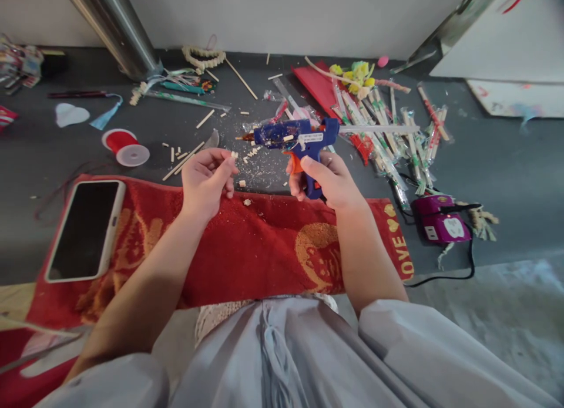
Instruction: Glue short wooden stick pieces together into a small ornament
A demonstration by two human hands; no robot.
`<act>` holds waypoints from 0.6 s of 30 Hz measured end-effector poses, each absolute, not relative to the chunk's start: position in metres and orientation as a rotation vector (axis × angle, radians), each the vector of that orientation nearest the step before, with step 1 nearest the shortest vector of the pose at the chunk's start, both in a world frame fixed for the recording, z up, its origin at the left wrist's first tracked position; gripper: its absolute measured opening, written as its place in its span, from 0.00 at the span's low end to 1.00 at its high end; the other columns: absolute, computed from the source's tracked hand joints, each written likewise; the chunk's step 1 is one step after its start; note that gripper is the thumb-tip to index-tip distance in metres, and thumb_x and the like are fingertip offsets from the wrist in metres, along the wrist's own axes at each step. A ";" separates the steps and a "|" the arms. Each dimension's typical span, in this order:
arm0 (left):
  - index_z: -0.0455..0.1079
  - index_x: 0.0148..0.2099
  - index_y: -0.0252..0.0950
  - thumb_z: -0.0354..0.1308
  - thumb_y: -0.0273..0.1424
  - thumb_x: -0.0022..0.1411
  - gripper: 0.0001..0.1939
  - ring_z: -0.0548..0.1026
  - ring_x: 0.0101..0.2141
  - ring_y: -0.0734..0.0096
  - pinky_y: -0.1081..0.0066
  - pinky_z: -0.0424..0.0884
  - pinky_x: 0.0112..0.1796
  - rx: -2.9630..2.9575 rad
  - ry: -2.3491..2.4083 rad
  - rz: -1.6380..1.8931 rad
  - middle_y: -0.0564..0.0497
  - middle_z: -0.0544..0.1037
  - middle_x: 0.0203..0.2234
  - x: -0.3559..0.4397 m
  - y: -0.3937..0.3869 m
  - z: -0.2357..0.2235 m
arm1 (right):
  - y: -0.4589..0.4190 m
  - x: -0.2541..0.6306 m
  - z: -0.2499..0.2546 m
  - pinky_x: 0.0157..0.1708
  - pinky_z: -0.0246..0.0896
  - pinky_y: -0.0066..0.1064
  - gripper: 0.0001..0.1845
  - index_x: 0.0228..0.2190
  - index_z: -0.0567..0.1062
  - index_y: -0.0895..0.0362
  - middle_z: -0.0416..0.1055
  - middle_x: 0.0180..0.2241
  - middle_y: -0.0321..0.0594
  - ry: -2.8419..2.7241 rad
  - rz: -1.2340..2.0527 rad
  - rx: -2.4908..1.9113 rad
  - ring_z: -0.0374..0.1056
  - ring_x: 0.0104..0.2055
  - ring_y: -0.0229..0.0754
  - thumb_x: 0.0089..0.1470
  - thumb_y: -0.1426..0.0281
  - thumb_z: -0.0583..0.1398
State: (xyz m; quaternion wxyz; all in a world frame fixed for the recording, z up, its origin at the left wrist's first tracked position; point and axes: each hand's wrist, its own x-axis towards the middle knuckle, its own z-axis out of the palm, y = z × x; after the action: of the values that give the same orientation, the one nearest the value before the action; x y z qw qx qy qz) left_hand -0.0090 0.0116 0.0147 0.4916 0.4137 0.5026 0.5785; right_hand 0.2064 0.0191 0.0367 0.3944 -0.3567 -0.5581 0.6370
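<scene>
Left hand [203, 182]: pinched a small pale piece [234, 155].
Right hand [338, 182]: grasped the glue gun [315, 139] above the surface [176, 126], nozzle [247, 137] leftward.
Gap: a short space parted nozzle and left fingertips.
Near edge: the red towel [264, 249] ran along it, phone [86, 231] at its left end.
Right side: wrapped sticks [385, 141] crowded the room beyond the gun.
</scene>
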 end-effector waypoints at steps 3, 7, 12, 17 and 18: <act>0.70 0.30 0.39 0.66 0.34 0.52 0.08 0.62 0.13 0.84 0.77 0.58 0.12 1.006 1.214 1.425 0.57 0.72 0.19 -0.011 0.013 0.014 | 0.019 0.207 0.036 0.17 0.61 0.23 0.24 0.28 0.71 0.58 0.71 0.17 0.33 -1.407 1.670 -0.917 0.65 0.17 0.30 0.50 0.49 0.62; 0.70 0.30 0.39 0.67 0.32 0.52 0.08 0.63 0.13 0.84 0.77 0.58 0.11 1.007 1.176 1.453 0.58 0.71 0.19 -0.011 0.013 0.014 | 0.019 0.209 0.033 0.17 0.61 0.22 0.22 0.28 0.71 0.59 0.71 0.17 0.33 -1.392 1.723 -0.919 0.65 0.17 0.30 0.51 0.51 0.63; 0.71 0.29 0.38 0.70 0.34 0.48 0.11 0.62 0.11 0.83 0.78 0.56 0.08 1.012 1.090 1.517 0.58 0.71 0.17 -0.011 0.017 0.008 | 0.020 0.209 0.030 0.18 0.62 0.21 0.21 0.29 0.71 0.59 0.71 0.17 0.32 -1.394 1.753 -0.901 0.65 0.17 0.29 0.53 0.53 0.63; 0.71 0.30 0.36 0.71 0.35 0.46 0.13 0.63 0.10 0.83 0.79 0.56 0.07 1.023 1.079 1.528 0.57 0.72 0.17 -0.011 0.020 0.005 | 0.020 0.210 0.029 0.18 0.61 0.21 0.21 0.29 0.70 0.58 0.71 0.17 0.31 -1.388 1.747 -0.928 0.65 0.17 0.29 0.52 0.52 0.63; 0.71 0.30 0.36 0.71 0.35 0.46 0.13 0.63 0.10 0.83 0.79 0.56 0.07 1.022 1.082 1.529 0.57 0.71 0.17 -0.011 0.020 0.005 | 0.020 0.210 0.030 0.18 0.61 0.21 0.21 0.29 0.70 0.58 0.71 0.17 0.31 -1.394 1.745 -0.931 0.65 0.17 0.29 0.52 0.52 0.63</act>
State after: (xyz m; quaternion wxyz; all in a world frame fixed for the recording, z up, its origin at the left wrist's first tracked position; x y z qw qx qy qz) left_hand -0.0109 0.0203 0.0050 0.4827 0.4195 0.4440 0.6276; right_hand 0.2101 0.0204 0.0297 0.3534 -0.3600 -0.5390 0.6746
